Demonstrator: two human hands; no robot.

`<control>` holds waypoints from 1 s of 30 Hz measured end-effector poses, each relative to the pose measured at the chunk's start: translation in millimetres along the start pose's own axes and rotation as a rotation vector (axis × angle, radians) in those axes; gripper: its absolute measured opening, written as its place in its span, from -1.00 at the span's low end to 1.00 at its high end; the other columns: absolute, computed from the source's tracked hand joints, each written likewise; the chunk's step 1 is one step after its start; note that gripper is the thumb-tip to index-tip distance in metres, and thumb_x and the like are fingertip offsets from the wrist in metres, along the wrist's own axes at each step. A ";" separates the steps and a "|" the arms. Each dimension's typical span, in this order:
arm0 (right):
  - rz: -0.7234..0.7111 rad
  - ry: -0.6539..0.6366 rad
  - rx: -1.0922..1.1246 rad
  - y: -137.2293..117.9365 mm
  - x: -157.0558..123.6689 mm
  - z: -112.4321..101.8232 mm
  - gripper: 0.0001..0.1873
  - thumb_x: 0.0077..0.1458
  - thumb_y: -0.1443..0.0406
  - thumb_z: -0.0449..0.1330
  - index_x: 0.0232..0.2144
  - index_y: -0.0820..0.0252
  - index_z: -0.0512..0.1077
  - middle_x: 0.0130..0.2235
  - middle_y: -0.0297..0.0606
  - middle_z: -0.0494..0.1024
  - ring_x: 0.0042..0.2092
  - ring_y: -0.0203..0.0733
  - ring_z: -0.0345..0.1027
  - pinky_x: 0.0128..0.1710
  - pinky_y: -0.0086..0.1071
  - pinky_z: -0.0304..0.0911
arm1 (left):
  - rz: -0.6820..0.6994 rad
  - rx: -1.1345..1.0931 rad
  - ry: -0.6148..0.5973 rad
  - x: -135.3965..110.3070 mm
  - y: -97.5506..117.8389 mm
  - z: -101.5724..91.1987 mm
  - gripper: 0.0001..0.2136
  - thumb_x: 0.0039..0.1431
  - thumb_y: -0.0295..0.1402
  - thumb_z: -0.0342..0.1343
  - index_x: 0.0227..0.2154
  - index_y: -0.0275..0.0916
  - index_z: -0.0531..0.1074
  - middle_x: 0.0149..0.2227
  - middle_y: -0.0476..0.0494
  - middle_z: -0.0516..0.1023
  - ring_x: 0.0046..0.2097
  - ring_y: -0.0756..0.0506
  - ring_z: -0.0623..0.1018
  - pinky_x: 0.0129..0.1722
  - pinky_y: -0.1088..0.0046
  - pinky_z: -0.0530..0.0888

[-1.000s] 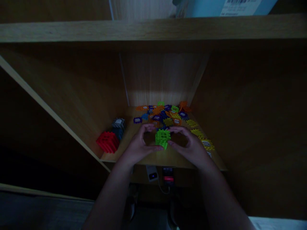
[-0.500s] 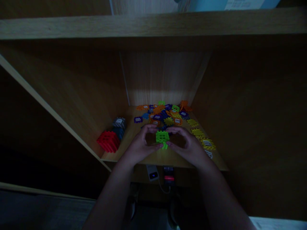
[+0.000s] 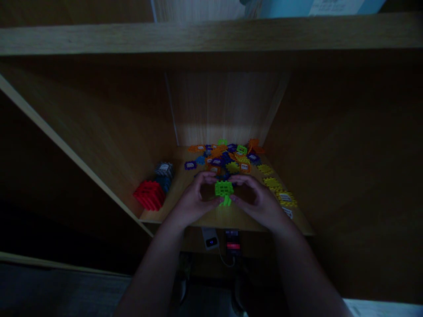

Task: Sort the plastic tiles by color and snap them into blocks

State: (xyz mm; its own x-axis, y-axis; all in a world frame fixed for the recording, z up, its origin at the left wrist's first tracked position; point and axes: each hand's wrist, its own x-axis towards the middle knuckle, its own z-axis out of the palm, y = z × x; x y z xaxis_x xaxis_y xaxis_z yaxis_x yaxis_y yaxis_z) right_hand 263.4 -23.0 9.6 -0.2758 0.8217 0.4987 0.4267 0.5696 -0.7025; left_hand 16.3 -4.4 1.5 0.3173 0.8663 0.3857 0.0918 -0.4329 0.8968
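Near the shelf edge [image 3: 218, 226], the green block [image 3: 224, 188] is pinched by the half-curled left hand [image 3: 192, 199] and right hand [image 3: 261, 200]; behind, room is narrowed by scattered pieces [image 3: 217, 152].

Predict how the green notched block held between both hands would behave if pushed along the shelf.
The green notched block is probably light, given its open-grid top. It looks stiff, judging by its straight, toothed edges. Its squarish outline makes rolling unlikely.

Bright green, gridded on held block [image 3: 224, 188]. Red on stack [image 3: 149, 195] at left. Mixed orange, purple, blue, yellow, green across tile pile [image 3: 218, 152]. Wood grain along shelf edge [image 3: 211, 36]. Light blue on box [image 3: 287, 8].
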 end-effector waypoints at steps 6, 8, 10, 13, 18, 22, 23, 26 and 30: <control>0.010 -0.006 -0.024 0.4 -0.4 0.3 -0.51 0.29 0.16 0.38 0.23 -0.12 0.43 0.18 -0.24 0.61 0.19 0.02 0.50 0.27 0.02 0.41 | 0.006 0.007 0.009 0.0 -1.0 0.2 -0.40 0.15 -0.35 0.48 0.20 -0.11 0.36 0.16 -0.25 0.55 0.22 -0.27 0.55 0.32 0.02 0.43; 0.010 -0.008 -0.019 0.9 -0.6 0.5 -0.50 0.29 0.17 0.38 0.23 -0.12 0.43 0.18 -0.25 0.61 0.19 0.01 0.50 0.27 0.01 0.41 | 0.003 0.014 0.005 -0.1 -1.0 0.0 -0.40 0.15 -0.35 0.47 0.20 -0.11 0.35 0.15 -0.24 0.55 0.22 -0.27 0.55 0.32 0.01 0.42; 0.014 -0.008 -0.012 1.2 -0.8 0.6 -0.51 0.30 0.17 0.38 0.23 -0.12 0.43 0.18 -0.24 0.61 0.19 0.01 0.49 0.27 0.02 0.41 | 0.001 0.021 0.004 -0.3 -1.4 -0.4 -0.40 0.15 -0.34 0.47 0.20 -0.11 0.35 0.14 -0.24 0.55 0.22 -0.27 0.56 0.32 0.00 0.42; 0.023 -0.016 -0.014 1.2 -0.9 0.1 -0.51 0.30 0.16 0.38 0.23 -0.13 0.42 0.19 -0.25 0.61 0.20 0.00 0.49 0.28 0.03 0.40 | 0.005 0.030 0.007 -0.6 -2.5 -0.6 -0.40 0.15 -0.32 0.47 0.20 -0.10 0.36 0.15 -0.24 0.56 0.22 -0.28 0.56 0.32 -0.01 0.42; 0.020 -0.007 -0.032 2.0 -1.5 -0.4 -0.53 0.32 0.12 0.36 0.22 -0.12 0.43 0.18 -0.23 0.60 0.20 0.01 0.48 0.27 0.00 0.40 | 0.006 0.015 0.004 -0.9 0.1 -0.1 -0.38 0.14 -0.31 0.49 0.21 -0.09 0.35 0.16 -0.21 0.55 0.24 -0.26 0.54 0.33 0.05 0.42; 0.016 0.063 -0.109 5.4 0.5 -1.2 -0.65 0.40 0.07 0.27 0.17 -0.09 0.47 0.14 -0.22 0.63 0.17 0.01 0.51 0.23 -0.03 0.42 | 0.021 0.009 0.030 0.0 7.7 0.0 -0.39 0.13 -0.24 0.52 0.17 -0.10 0.38 0.17 -0.24 0.55 0.24 -0.27 0.53 0.32 0.06 0.43; 0.019 0.091 -0.150 6.1 2.8 -2.6 -0.68 0.42 0.07 0.24 0.14 -0.07 0.49 0.13 -0.20 0.64 0.17 0.01 0.52 0.22 -0.03 0.42 | 0.029 0.014 0.045 0.4 8.9 -0.2 -0.41 0.14 -0.22 0.52 0.15 -0.11 0.39 0.17 -0.24 0.55 0.24 -0.28 0.53 0.32 0.06 0.43; 0.059 0.141 -0.355 6.8 19.3 -11.3 -0.73 0.46 0.10 0.16 0.07 0.01 0.53 0.10 -0.14 0.67 0.16 0.04 0.54 0.23 -0.03 0.41 | 0.060 0.023 0.096 1.6 9.1 -0.6 -0.51 0.21 -0.17 0.47 0.11 -0.12 0.42 0.17 -0.24 0.54 0.24 -0.27 0.52 0.32 0.06 0.42; 0.254 -0.021 -0.834 10.7 70.1 -28.4 -0.64 0.46 0.21 0.08 0.14 0.17 0.55 0.12 0.03 0.67 0.14 0.10 0.57 0.18 -0.12 0.40 | 0.100 0.020 0.150 2.6 5.3 -0.8 -0.61 0.32 -0.15 0.38 0.08 -0.12 0.42 0.13 -0.23 0.55 0.21 -0.25 0.54 0.31 0.08 0.43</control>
State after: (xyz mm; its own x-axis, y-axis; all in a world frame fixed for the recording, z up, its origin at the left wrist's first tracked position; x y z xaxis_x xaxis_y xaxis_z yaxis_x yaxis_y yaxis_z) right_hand 273.1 40.1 51.4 -0.0994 0.9269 0.3620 0.9667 0.1762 -0.1855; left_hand 16.9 -4.3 7.4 0.1818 0.8456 0.5019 0.0864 -0.5222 0.8485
